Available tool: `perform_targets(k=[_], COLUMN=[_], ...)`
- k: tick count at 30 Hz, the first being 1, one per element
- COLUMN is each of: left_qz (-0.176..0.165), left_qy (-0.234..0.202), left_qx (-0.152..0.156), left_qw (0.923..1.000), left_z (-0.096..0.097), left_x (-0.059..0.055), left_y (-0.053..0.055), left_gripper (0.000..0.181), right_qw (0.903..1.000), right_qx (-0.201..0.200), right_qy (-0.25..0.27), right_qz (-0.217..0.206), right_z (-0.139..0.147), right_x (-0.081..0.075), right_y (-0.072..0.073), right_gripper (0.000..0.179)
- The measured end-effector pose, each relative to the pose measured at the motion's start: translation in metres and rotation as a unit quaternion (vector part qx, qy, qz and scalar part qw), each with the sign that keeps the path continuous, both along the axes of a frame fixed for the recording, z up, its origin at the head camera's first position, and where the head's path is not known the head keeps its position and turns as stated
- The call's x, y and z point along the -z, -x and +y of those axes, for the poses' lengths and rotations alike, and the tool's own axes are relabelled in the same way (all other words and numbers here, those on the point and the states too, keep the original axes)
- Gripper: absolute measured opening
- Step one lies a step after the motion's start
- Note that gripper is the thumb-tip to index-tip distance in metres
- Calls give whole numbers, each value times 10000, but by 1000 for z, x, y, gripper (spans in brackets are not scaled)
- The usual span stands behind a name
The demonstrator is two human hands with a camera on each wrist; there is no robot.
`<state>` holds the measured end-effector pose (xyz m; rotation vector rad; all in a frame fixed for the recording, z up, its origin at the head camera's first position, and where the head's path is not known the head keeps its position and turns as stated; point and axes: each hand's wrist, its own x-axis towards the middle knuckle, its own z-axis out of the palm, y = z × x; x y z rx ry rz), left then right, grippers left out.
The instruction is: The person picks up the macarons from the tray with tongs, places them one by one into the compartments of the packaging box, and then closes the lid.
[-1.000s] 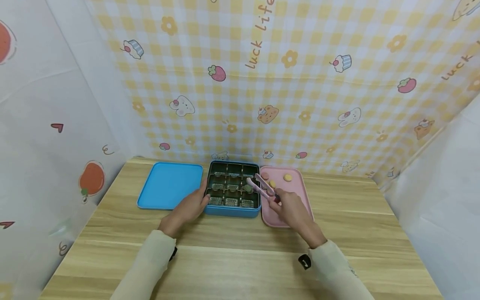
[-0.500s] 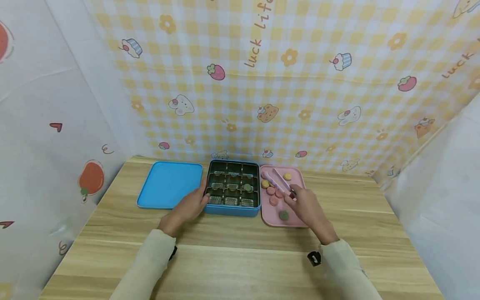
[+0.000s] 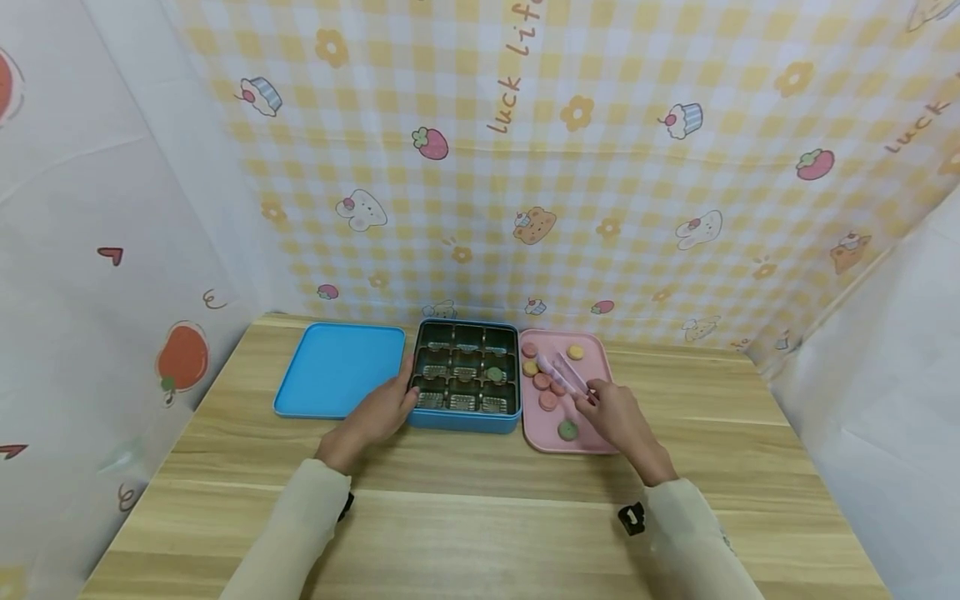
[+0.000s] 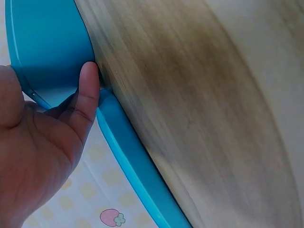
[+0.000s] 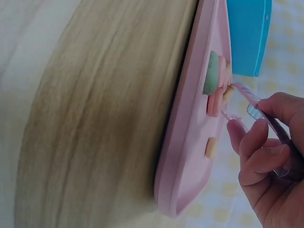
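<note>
From the head camera I get the blue box (image 3: 465, 423) with its grid of compartments, a green macaron (image 3: 495, 375) in the right-hand one of the middle row; both wrist cameras show me only the box's outside. The left hand (image 3: 381, 408) isn't clenched: its fingers lie extended against the left wall, thumb by the near corner. The left wrist camera adds a fingertip (image 4: 89, 71) low on the wall, just beside the shallow blue tray (image 3: 341, 371). The right hand (image 3: 618, 417) grasps tongs (image 3: 560, 377), their arms apart, over the pink tray (image 3: 542, 427) of macarons (whether the tips touch any, I cannot tell). Only the right wrist camera shows me the fingers curled at the tongs' dark handle.
</note>
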<state>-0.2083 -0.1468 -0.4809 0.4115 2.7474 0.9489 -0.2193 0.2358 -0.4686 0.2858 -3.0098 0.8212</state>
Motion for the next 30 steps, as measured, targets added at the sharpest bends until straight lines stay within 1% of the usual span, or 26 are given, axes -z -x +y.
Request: perform_targets(k=[10,19,24,30], left_qz=[46,46,57,41], left_qy=[-27,-59,-77,-56], left_qx=[-11,20,16,-15], left_qw=[10000,10000,10000,10000], left_z=[0,0,0,1], left_x=[1,2,2,1], left_y=[0,-1,0,0], left_gripper=[66,67,67,67], right_qw=[9998,9993,9993,9996], right_qx=[36,19,-35,-114], right_qy=[76,-43,-36,-59], right_qz=[-205,-378,-371,-251], right_z=[0,1,1,1], right_x=[3,2,1,2], right_y=[3,3,3,3], right_gripper=[16,16,15,20])
